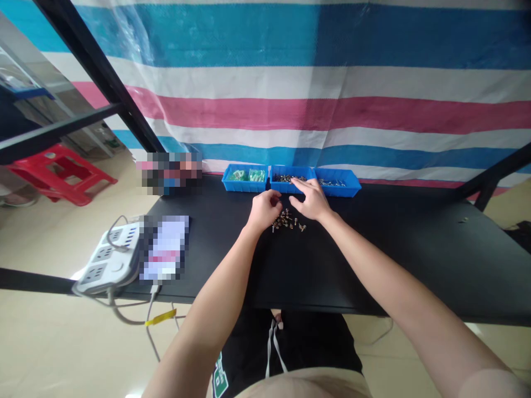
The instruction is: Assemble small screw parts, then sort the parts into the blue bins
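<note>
On the black table [315, 265] lies a small loose pile of metal screws [284, 219], with a few strays at its right. My left hand [264, 210] is beside the pile's upper left, its fingers curled inward; whatever they may hold is hidden. My right hand [312, 200] has its fingers and thumb apart, the fingertips over the front edge of the middle blue bin [286, 189]. Small dark metal screws fill the bottom of that bin. The right blue bin [346, 190] holds thin silvery pieces, and the left blue bin [244, 187] holds green and whitish packets.
A white power strip [110, 260] with cables sits at the table's left end, beside a blurred phone-like object [165, 249]. A pixelated item [170, 172] stands at the back left. Black frame posts and a striped sheet [249, 83] bound the table. A red stool [62, 174] stands beyond.
</note>
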`<action>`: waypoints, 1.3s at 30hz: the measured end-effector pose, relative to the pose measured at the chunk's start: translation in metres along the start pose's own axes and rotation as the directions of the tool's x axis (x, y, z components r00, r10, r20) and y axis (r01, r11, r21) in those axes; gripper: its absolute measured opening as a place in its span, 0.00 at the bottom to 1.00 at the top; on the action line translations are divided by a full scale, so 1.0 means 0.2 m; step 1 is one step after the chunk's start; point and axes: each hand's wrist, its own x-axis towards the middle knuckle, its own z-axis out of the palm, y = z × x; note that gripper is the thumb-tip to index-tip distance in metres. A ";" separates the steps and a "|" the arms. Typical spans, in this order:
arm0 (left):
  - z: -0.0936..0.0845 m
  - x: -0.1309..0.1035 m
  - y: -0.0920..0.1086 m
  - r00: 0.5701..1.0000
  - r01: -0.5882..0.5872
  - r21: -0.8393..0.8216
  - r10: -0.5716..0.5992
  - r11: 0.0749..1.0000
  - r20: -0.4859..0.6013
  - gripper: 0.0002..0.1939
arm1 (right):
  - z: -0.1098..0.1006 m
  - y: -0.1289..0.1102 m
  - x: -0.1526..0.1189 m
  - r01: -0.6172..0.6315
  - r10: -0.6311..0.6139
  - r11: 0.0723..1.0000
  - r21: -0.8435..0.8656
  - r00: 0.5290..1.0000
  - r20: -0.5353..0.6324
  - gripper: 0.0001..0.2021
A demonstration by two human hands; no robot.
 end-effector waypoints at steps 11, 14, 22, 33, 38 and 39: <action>0.00 0.00 0.00 0.998 -0.055 0.069 0.053 0.996 0.030 0.13 | 0.05 -0.02 0.34 -0.062 0.129 0.979 -0.194 0.926 0.354 0.27; 0.00 0.00 0.00 0.998 -0.056 0.075 0.053 0.996 0.037 0.13 | 0.06 -0.03 0.39 -0.125 0.217 0.966 -0.228 0.872 0.440 0.29; 0.01 -0.01 -0.01 0.997 -0.057 0.079 0.053 0.995 0.050 0.12 | 0.08 0.02 0.36 -0.164 0.237 0.960 -0.227 0.908 0.346 0.31; 0.00 0.01 -0.03 1.000 0.005 0.192 -0.005 0.981 0.003 0.13 | -0.02 -0.06 0.02 -0.060 0.060 0.998 -0.002 0.998 0.010 0.09; -0.01 0.02 -0.04 0.996 0.085 0.227 -0.085 0.970 -0.008 0.18 | -0.01 -0.07 -0.15 -0.105 0.098 0.994 0.039 0.984 0.148 0.09; -0.01 0.02 -0.04 0.996 0.086 0.233 -0.090 0.969 0.003 0.18 | 0.00 -0.06 -0.17 -0.119 0.111 0.992 0.044 0.982 0.153 0.09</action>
